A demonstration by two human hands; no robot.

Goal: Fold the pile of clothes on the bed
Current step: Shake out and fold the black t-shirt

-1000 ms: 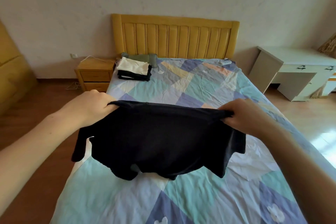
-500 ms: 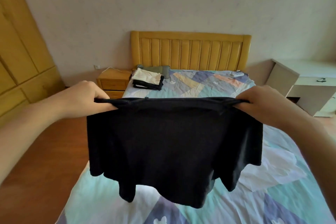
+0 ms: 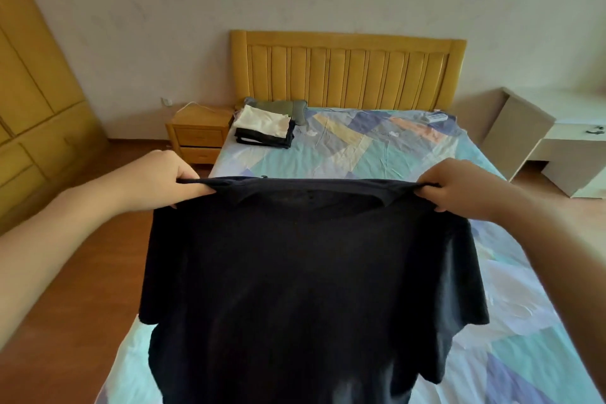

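The step in hand looks like the spreading-out of one garment before its first fold: a black T-shirt (image 3: pixel 305 275) hangs in the air above the near half of the bed (image 3: pixel 377 154), stretched taut between both hands. The left hand (image 3: pixel 157 182) pinches the shirt's top edge at one shoulder, fingers curled over the fabric, and the right hand (image 3: pixel 459 188) grips the other shoulder the same way, so the neckline runs straight between them and the body and both short sleeves drape below. The hem drops out of view at the bottom, so whether it touches the quilt cannot be told. A pale garment (image 3: pixel 511 302) lies on the bed just behind the shirt's right side, apparently waiting its turn. Up by the headboard, well apart from the hands, a folded stack (image 3: pixel 264 126) sits near a green pillow (image 3: pixel 288 107). The next move probably calls for lowering the shirt flat onto the quilt, keeping the shoulders level so it lands without creases, then turning the sleeves in.
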